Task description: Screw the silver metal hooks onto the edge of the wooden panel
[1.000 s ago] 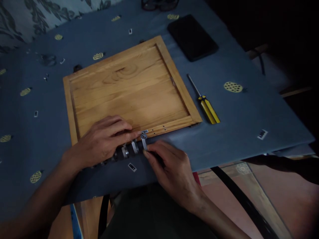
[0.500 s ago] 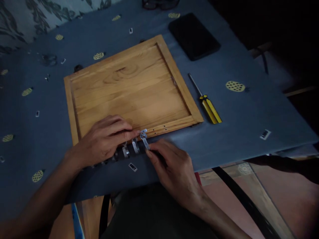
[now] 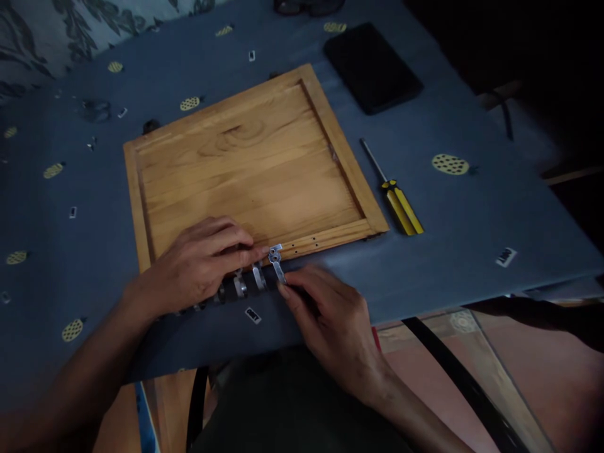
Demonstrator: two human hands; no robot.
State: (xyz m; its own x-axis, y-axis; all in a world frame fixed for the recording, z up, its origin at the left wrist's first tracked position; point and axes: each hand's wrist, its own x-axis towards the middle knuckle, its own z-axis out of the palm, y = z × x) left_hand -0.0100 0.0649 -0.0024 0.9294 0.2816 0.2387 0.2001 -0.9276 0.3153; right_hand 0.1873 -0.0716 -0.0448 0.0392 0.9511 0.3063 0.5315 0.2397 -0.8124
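Observation:
A shallow wooden tray-like frame [image 3: 245, 170] lies on the cloth-covered table. Along its near edge runs a row of curved metal hooks [image 3: 258, 277], partly hidden by my left hand. My left hand [image 3: 202, 261] lies over that edge with fingers stretched out, the index fingertip touching the top of a small metal hook [image 3: 276, 257] with two holes. The curved lower end of this hook is pinched between thumb and forefinger of my right hand [image 3: 330, 314]. Small dark screw holes [image 3: 304, 244] show in the near rim, right of the hook.
A screwdriver [image 3: 396, 195] with a yellow and black handle lies right of the frame. Beyond it is a black tablet-like slab [image 3: 372, 68]. Dark glasses [image 3: 309, 6] rest at the far edge. Small shiny pieces [image 3: 92, 144] lie to the left. The table's near edge runs before my lap.
The view has shifted slightly, so everything sits a little further right. Both hands keep their places on the hook, which has hardly moved against the frame.

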